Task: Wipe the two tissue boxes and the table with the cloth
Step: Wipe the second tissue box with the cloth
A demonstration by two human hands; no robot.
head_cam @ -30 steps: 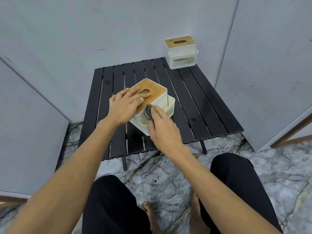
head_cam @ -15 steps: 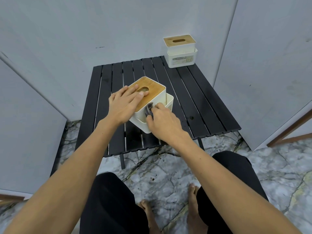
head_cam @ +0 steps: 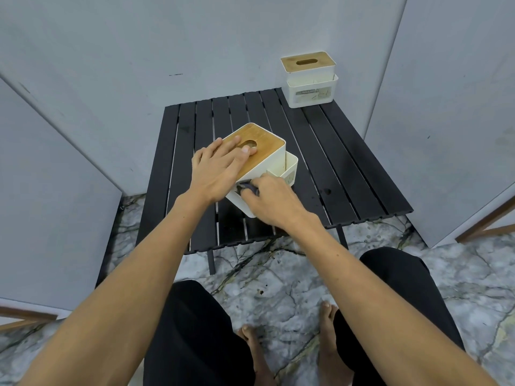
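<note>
Change: right hand point(head_cam: 274, 200) has slid the cloth point(head_cam: 246, 188) leftward along the near side of the near box point(head_cam: 262, 165), toward the left wrist; half a second ago it sat further right on that side.
Near box: white, wooden lid, turned at an angle near the middle of the tabletop, a little toward the front edge; a side pocket faces right. Its turned corner presents a long side to the wiping hand, I judge.
Cloth: dark, bunched small, pinched in the curled right fingers and pressed against the box's near wall; mostly hidden by the hand.
Left hand: point(head_cam: 220, 168) lies flat on the lid, fingers straight, tips at the slot. It holds nothing; it probably pins the box so the rubbing cannot push it across the slats.
Far box: point(head_cam: 309, 79) at the back right corner of the tabletop, upright, well apart from both hands, untouched now.
Table: point(head_cam: 348, 162) black slats, a few small marks near the right edge.
Stage: first box under way, by my reading; far box and tabletop still to wipe.
</note>
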